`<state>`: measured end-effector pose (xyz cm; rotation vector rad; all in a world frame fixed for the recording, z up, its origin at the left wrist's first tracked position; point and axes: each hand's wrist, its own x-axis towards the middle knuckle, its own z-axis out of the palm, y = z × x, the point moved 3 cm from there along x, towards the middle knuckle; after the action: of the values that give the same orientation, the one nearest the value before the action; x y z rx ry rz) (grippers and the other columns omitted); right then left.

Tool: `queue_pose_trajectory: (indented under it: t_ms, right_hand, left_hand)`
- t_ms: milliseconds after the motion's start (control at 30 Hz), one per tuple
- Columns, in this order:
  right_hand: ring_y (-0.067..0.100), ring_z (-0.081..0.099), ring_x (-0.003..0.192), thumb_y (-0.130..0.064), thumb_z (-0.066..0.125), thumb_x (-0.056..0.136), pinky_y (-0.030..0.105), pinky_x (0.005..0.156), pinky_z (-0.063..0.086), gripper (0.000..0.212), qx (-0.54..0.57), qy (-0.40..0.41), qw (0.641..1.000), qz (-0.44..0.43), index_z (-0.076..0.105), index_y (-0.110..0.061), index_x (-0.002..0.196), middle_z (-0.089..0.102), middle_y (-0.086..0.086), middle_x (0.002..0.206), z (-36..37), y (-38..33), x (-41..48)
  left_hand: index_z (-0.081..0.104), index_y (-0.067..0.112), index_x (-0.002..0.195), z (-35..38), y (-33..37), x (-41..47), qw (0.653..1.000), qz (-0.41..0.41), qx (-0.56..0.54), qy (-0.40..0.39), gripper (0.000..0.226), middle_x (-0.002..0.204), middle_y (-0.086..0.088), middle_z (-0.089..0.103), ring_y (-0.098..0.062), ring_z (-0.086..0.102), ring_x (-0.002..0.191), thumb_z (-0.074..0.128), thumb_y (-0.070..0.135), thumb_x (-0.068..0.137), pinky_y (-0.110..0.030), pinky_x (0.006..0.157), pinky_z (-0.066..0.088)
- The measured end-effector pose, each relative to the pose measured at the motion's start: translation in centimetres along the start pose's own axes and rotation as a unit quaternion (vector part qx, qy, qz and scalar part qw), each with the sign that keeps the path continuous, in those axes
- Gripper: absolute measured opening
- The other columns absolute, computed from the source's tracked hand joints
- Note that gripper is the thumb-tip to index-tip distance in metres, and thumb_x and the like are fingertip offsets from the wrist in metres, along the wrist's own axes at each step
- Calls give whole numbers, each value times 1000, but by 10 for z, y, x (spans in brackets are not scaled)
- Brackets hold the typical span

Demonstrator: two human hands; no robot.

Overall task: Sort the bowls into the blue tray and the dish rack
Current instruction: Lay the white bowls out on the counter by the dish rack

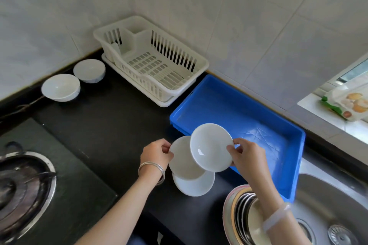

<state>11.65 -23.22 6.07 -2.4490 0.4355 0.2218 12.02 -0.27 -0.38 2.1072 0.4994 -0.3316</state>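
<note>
My right hand (246, 154) pinches the rim of a shallow white bowl (211, 146), tilted and lifted above the near left corner of the blue tray (258, 109). My left hand (156, 154) grips the edge of a second white bowl (182, 160) just under it. A third white bowl (196, 185) lies on the black counter below both. The white dish rack (151, 59) stands in the far corner with nothing in it. Two deeper white bowls (60, 87) (89, 70) sit at the far left of the counter.
A gas burner (22, 189) is at the near left. A steel sink (328, 205) lies at the near right, with a stack of metal bowls and plates (241, 217) beside it under my right forearm. A food packet (350, 103) rests on the window ledge.
</note>
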Motion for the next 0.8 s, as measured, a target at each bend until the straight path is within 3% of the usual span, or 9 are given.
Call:
queue_pose_trajectory:
  t_ms: [100,267,433,567,667,800]
  right_hand:
    - [-3,61,47,-19,54,88,6,46,39,12,23,0,999,-31,64,-22,83,69,-2,66,0,-26,9]
    - [0,63,44,-14,54,87,6,37,39,13,63,-40,995,-58,65,-21,83,68,-3,67,26,-72,34]
    - [6,66,51,-14,57,89,12,44,49,8,73,-116,988,-77,65,-15,90,66,6,93,87,-113,65]
    - [13,70,57,-12,56,87,26,56,60,10,104,-158,979,-82,63,-17,83,67,1,82,139,-146,86]
    - [14,69,60,-13,57,88,24,57,58,6,125,-181,974,-61,59,-14,94,63,0,81,174,-170,104]
    - [13,66,63,-11,57,90,35,71,61,5,156,-195,968,-26,55,-15,93,58,-3,77,212,-194,126]
  left_hand:
    - [65,25,81,-35,-3,12,998,-15,-51,34,20,77,12,64,-10,62,76,65,6,77,-32,70,56]
    - [62,24,76,-86,-31,34,984,-59,-137,100,25,80,7,65,-10,62,72,65,0,76,-18,49,49]
    - [64,13,87,-124,-76,56,940,-141,-253,178,22,89,-7,64,-23,63,80,62,-5,75,-23,55,51]
    - [63,12,86,-149,-106,75,902,-179,-303,248,21,92,-9,65,-27,63,84,61,-6,75,-32,70,54]
    - [62,10,88,-163,-122,91,873,-197,-343,285,21,95,-12,65,-30,63,86,61,-7,75,-33,72,54]
    - [61,8,88,-175,-136,111,836,-218,-390,319,20,97,-13,63,-32,63,91,61,-7,76,-35,73,54]
